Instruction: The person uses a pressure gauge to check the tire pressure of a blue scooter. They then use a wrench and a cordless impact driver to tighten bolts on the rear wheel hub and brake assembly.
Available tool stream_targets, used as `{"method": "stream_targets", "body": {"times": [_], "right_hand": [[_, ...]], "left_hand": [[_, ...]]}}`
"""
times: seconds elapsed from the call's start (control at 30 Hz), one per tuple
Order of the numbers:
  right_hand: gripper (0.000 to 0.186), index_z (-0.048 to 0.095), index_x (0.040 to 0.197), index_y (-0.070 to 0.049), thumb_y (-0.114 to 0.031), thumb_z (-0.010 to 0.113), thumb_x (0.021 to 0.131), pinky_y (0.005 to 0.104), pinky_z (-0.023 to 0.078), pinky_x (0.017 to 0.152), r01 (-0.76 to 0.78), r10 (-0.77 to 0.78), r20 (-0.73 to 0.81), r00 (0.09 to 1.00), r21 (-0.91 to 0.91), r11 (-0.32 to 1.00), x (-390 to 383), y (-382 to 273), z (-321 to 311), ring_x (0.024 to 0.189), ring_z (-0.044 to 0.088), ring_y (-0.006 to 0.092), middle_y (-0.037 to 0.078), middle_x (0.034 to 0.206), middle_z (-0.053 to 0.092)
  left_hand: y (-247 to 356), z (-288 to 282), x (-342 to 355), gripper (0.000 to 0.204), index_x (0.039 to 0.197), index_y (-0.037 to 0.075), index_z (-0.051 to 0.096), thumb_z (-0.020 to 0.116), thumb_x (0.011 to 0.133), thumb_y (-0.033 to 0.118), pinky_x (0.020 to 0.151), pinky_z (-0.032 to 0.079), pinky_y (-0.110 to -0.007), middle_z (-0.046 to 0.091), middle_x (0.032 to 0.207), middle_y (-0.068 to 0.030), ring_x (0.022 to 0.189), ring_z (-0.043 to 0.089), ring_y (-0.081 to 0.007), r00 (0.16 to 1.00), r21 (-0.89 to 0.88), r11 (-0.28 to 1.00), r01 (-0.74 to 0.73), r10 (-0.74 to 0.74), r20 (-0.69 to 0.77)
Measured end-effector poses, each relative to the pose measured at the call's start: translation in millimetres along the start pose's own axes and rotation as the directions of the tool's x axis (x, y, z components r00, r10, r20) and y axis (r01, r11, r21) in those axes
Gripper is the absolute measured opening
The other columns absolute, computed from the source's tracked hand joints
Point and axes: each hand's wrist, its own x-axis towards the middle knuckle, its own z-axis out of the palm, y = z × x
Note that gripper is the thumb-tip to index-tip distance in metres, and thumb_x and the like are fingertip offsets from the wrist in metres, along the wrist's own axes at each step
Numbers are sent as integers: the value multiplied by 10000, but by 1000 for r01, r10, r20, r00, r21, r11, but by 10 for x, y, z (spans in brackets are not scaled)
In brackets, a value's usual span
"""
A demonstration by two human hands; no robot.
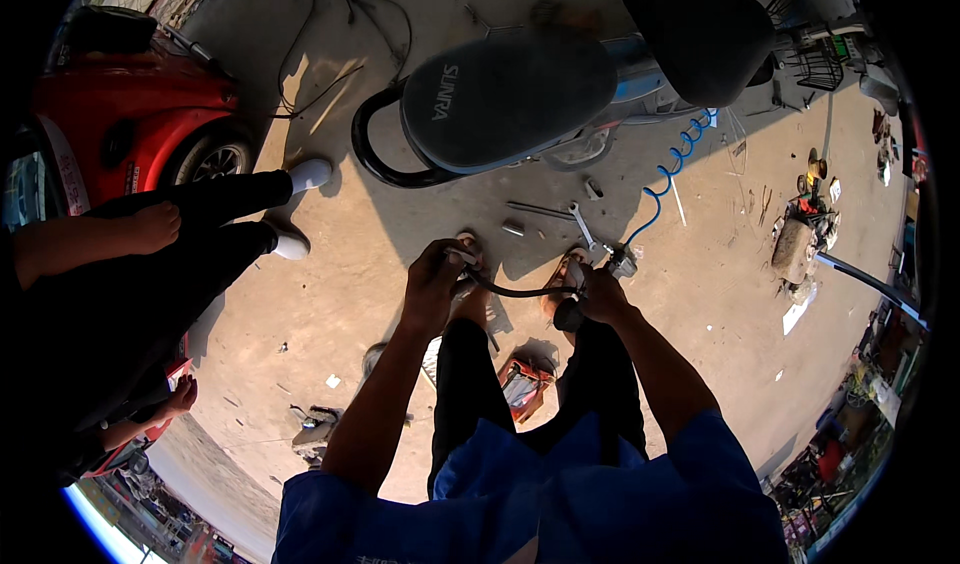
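My left hand is closed on a small metal fitting at one end of a short black hose. My right hand grips a metal air gun, with a round black part, probably its gauge, hanging below the fingers. The short hose joins the two hands, and a blue coiled air hose runs from the gun up toward a scooter lying across the upper middle. Spanners, a metal rod and a small socket-like piece lie on the floor just beyond my hands.
At left, two people in dark trousers are beside a red vehicle. Cables lie at top left, tools and parts at right, and a red case between my legs. Clutter lines the right edge.
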Motion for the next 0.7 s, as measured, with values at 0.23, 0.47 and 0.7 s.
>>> {"method": "stream_targets", "body": {"times": [0.23,0.47,0.7], "right_hand": [[427,558,1091,-34,-156,671,698,474,521,796,-10,14,28,1000,-148,989,1219,466,904,942,629,392,216,955,644],[570,588,1160,-73,-375,708,692,458,499,880,-19,42,137,990,-168,986,2308,802,1508,1014,638,356,170,1055,674],[430,701,1006,-45,-384,603,761,453,518,871,90,19,273,962,-380,921,3127,1060,1980,969,653,367,196,1002,684]], "left_hand": [[-849,-368,979,183,1090,9,537,491,992,157,834,556,-362,595,971,-80,918,634,-197,993,115,990,76,-86,83],[-1508,-786,1972,161,1060,15,546,509,969,143,798,555,-343,599,945,-73,883,639,-187,948,241,969,52,-124,292],[-1888,-1009,2657,191,1021,24,552,528,960,203,815,554,-395,595,924,-83,871,642,-210,947,273,955,113,-187,261]]}}
